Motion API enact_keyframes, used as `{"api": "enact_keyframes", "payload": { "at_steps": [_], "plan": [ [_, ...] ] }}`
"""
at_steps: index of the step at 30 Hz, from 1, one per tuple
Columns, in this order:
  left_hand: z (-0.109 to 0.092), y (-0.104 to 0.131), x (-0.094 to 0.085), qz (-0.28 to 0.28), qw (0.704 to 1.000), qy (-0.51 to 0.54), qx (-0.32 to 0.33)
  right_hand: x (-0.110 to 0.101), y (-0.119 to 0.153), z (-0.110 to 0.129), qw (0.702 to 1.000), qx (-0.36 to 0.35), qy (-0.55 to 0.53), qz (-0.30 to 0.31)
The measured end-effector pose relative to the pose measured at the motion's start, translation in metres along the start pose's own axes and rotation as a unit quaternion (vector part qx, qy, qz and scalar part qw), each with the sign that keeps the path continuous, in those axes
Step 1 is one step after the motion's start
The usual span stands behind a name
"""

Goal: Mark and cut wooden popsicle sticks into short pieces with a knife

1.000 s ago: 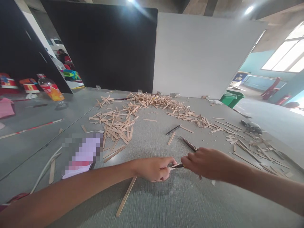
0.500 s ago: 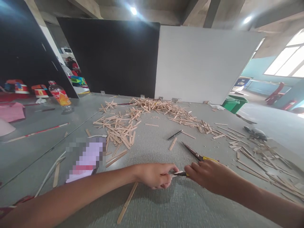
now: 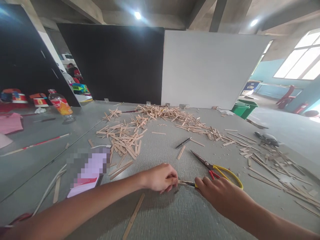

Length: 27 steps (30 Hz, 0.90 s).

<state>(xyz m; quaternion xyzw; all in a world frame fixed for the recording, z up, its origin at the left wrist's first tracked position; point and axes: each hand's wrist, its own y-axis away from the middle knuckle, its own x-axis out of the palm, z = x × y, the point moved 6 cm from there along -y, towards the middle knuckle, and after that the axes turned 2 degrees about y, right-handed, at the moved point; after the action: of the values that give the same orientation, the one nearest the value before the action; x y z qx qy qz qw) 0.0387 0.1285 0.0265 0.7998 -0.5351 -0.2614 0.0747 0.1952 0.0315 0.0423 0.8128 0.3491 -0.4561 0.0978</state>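
Near the front middle of the grey table (image 3: 160,151), my left hand (image 3: 162,178) has its fingers curled round the end of a small wooden stick (image 3: 183,182). My right hand (image 3: 216,190) is wrapped round a yellow-handled tool (image 3: 195,185), whose dark, thin blade lies against that stick. Most of the tool is hidden in the fist. Just beyond my right hand, scissors (image 3: 209,165) with yellow handles lie on the table, beside a red object (image 3: 214,174). A longer wooden stick (image 3: 133,216) rests below my left forearm.
Piles of wooden sticks (image 3: 127,141) spread across the back and right. A black pen (image 3: 183,143) lies ahead. At the left are a phone-like object (image 3: 92,170) with a cable and a bottle (image 3: 61,105). Black and white panels (image 3: 212,70) stand behind.
My left hand has turned and its fingers are curled in more. My right hand has moved slightly down, off the scissors' handles, which now show more fully.
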Motion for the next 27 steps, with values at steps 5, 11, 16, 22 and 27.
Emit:
{"api": "enact_keyframes", "payload": {
  "at_steps": [5,11,16,22,27],
  "plan": [
    [0.0,0.0,0.001,-0.021,1.0,-0.013,0.017,0.018,-0.008,-0.014,0.998,-0.029,-0.053,0.011],
    [0.001,0.001,0.002,-0.018,0.999,-0.01,0.033,-0.015,-0.021,0.01,0.991,-0.073,0.079,0.083],
    [0.0,0.001,0.002,-0.015,0.999,-0.013,0.037,-0.007,-0.018,0.001,0.998,-0.047,0.039,0.028],
    [0.0,-0.001,0.002,-0.016,0.999,-0.018,0.044,0.001,-0.009,-0.008,0.997,-0.047,0.031,-0.05],
    [0.0,0.002,0.001,-0.015,0.998,-0.016,0.053,-0.018,-0.017,0.016,0.986,-0.043,0.142,0.071]
  ]
}}
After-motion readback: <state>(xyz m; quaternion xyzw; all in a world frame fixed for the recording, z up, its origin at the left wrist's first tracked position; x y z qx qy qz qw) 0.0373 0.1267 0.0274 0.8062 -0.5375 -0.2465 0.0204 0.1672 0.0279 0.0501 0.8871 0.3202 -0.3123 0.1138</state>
